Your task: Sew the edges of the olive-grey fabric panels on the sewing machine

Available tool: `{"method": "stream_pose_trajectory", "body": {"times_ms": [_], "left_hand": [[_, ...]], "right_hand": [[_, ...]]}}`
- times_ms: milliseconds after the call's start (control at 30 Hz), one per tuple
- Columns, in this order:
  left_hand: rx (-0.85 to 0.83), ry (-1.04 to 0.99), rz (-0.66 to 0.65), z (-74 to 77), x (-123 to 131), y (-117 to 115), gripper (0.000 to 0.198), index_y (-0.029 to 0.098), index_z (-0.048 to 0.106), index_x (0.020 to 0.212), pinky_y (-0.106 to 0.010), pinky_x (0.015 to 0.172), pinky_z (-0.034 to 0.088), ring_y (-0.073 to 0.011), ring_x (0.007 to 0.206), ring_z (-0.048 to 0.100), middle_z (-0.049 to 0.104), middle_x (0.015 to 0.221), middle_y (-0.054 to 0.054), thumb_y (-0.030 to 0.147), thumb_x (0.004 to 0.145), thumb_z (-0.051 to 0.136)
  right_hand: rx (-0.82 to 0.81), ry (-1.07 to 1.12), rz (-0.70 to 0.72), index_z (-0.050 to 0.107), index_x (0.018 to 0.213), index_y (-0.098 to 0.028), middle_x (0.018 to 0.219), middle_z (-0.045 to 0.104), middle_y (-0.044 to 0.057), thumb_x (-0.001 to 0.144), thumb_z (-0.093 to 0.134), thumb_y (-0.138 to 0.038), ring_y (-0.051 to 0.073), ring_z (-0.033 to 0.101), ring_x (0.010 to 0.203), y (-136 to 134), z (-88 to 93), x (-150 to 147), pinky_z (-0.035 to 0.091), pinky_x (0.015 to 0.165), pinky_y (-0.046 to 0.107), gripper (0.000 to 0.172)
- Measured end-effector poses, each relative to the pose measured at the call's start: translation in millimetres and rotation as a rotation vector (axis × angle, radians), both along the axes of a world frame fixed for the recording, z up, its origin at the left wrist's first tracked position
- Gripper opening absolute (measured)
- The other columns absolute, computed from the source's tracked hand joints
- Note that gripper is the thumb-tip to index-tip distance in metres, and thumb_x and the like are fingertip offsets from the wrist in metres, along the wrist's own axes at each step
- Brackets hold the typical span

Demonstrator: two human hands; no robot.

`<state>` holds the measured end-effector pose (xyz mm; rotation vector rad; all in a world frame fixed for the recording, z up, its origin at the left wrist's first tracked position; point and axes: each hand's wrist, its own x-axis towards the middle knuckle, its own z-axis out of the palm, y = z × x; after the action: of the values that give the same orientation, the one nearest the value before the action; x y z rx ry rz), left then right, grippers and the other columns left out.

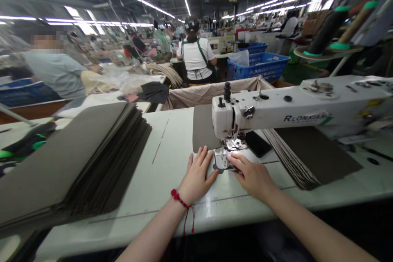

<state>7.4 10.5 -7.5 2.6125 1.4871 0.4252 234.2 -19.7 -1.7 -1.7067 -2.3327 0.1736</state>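
Observation:
My left hand (198, 174) lies flat on the pale sewing table (159, 143), its fingers stretched out and the fingertips at the near edge of a grey-brown fabric panel (202, 125). That panel lies behind and left of the presser foot of a white sewing machine (270, 108). My right hand (254, 176) is at the metal needle plate (220, 159), fingers bent together over its right side. Something small and dark shows beneath those fingers, too hidden to name. A black phone (258, 144) rests just beyond my right hand.
A tall stack of grey-brown panels (70, 147) covers the table's left; another stack (316, 153) lies under the machine arm. Thread cones (328, 30) stand at upper right. Beyond the table are a cloth-lined bin (196, 95), blue crates (260, 65) and seated people (196, 55).

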Motion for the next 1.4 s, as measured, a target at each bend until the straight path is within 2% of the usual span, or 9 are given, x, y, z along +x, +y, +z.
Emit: {"method": "stream_pose_trajectory", "body": {"times_ms": [167, 267, 467, 600, 700, 833, 1000, 1167, 1400], "left_hand": [[0.061, 0.004, 0.118, 15.7, -2.9, 0.4, 0.054, 0.022, 0.035, 0.141, -0.054, 0.11, 0.021, -0.0279, 0.119, 0.052, 0.058, 0.127, -0.012, 0.049, 0.095, 0.042], [0.094, 0.02, 0.239, 24.2, -10.5, 0.5, 0.049, 0.014, 0.042, 0.135, -0.053, 0.1, 0.035, -0.0286, 0.098, 0.062, 0.066, 0.101, -0.014, 0.046, 0.098, 0.033], [0.067, 0.14, 0.26, 14.1, -42.7, -36.2, 0.047, 0.011, 0.044, 0.136, -0.052, 0.097, 0.041, -0.0362, 0.124, 0.047, 0.048, 0.135, -0.022, 0.014, 0.089, 0.041], [-0.039, 0.183, 0.159, 12.0, -76.2, -78.1, 0.065, 0.021, 0.042, 0.138, -0.052, 0.108, 0.035, -0.0274, 0.136, 0.035, 0.037, 0.148, -0.009, -0.003, 0.079, 0.033], [-0.142, 0.118, 0.007, 15.9, -87.7, -94.9, 0.071, 0.028, 0.035, 0.14, -0.052, 0.116, 0.022, -0.0197, 0.142, 0.023, 0.029, 0.153, -0.001, -0.006, 0.079, 0.027], [-0.21, 0.029, -0.111, 17.6, -73.0, -92.3, 0.064, 0.029, 0.037, 0.138, -0.052, 0.119, 0.014, -0.017, 0.143, 0.019, 0.03, 0.153, 0.001, -0.003, 0.083, 0.025], [-0.217, 0.021, -0.213, 17.6, -34.2, -81.1, 0.057, 0.028, 0.037, 0.138, -0.05, 0.12, 0.013, -0.0175, 0.143, 0.019, 0.03, 0.152, 0.002, 0.002, 0.088, 0.031], [-0.184, 0.009, -0.26, 16.9, -11.9, -79.0, 0.047, 0.028, 0.039, 0.138, -0.05, 0.119, 0.014, -0.0199, 0.142, 0.023, 0.034, 0.15, 0.0, 0.013, 0.094, 0.036], [-0.197, 0.025, -0.261, 15.6, -11.7, -76.9, 0.041, 0.028, 0.04, 0.136, -0.049, 0.12, 0.013, -0.019, 0.142, 0.022, 0.033, 0.151, 0.002, 0.017, 0.096, 0.035]], "right_hand": [[0.002, -0.005, -0.016, 0.045, 0.139, -0.033, 0.144, 0.046, 0.001, 0.089, 0.046, -0.022, 0.02, 0.063, 0.103, -3.3, 4.2, -0.9, 0.051, 0.08, 0.033, 0.051], [-0.003, 0.0, -0.013, 0.045, 0.138, -0.032, 0.144, 0.046, 0.001, 0.088, 0.045, -0.021, 0.02, 0.062, 0.105, -4.6, 6.5, -1.1, 0.05, 0.081, 0.033, 0.051], [-0.01, 0.057, -0.004, 0.05, 0.134, -0.032, 0.138, 0.053, 0.0, 0.086, 0.048, -0.018, 0.021, 0.059, 0.11, -6.8, 14.4, 3.0, 0.048, 0.083, 0.032, 0.05], [-0.003, 0.163, -0.061, 0.056, 0.124, -0.027, 0.123, 0.062, 0.003, 0.09, 0.046, -0.024, 0.02, 0.063, 0.099, -31.1, 22.2, 19.0, 0.047, 0.079, 0.03, 0.035], [-0.04, 0.369, -0.169, 0.061, 0.1, -0.025, 0.092, 0.067, 0.001, 0.095, 0.043, -0.037, 0.018, 0.064, 0.08, -65.7, 20.9, 33.5, 0.046, 0.071, 0.028, 0.023], [-0.249, 0.55, -0.274, 0.054, 0.079, -0.023, 0.064, 0.059, -0.002, 0.095, 0.04, -0.05, 0.017, 0.058, 0.061, -119.9, 7.5, 41.0, 0.043, 0.06, 0.026, 0.035], [-0.447, 0.625, -0.287, 0.055, 0.086, -0.024, 0.072, 0.064, 0.0, 0.096, 0.038, -0.048, 0.018, 0.061, 0.066, -170.8, -18.4, 31.4, 0.042, 0.061, 0.027, 0.031], [-0.386, 0.74, -0.409, 0.05, 0.09, -0.024, 0.076, 0.065, 0.001, 0.097, 0.036, -0.044, 0.019, 0.063, 0.071, -177.3, -39.6, 25.9, 0.043, 0.064, 0.027, 0.026], [-0.259, 0.6, -0.464, 0.049, 0.101, -0.023, 0.076, 0.065, 0.003, 0.098, 0.035, -0.043, 0.023, 0.066, 0.074, -167.9, -43.4, 31.5, 0.041, 0.062, 0.029, 0.024]]}}
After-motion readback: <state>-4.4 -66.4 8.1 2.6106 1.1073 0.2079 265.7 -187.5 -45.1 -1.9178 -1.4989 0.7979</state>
